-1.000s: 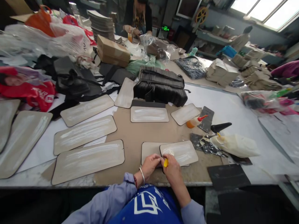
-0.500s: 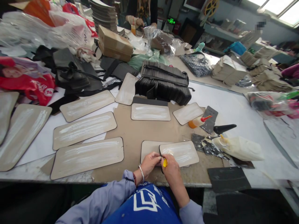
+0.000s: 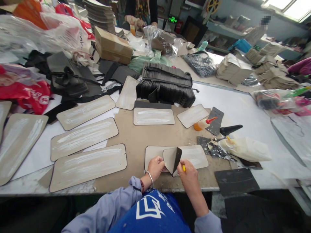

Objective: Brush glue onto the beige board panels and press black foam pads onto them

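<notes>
Here, both hands' nearly closed fingers [image 3: 159, 162] pinch the folded panel [image 3: 169, 158].

The left forearm [image 3: 107, 204] angles toward two o'clock, left hand [image 3: 155, 167] pinching; the right forearm [image 3: 197, 200] points toward eleven o'clock, right hand [image 3: 189, 172] curled closed.

The strapped black bundle [image 3: 164, 84] has a soft gloss along its ridged front. Nearer than the bundle, the held panel [image 3: 168, 158] shows matt beige beside dark grey, and the streaked panel [image 3: 154, 116] carries a brushed whitish film. Behind the bundle, the box [image 3: 112, 47] is brown cardboard, the bag [image 3: 165, 40] shiny, crinkled clear plastic.
</notes>
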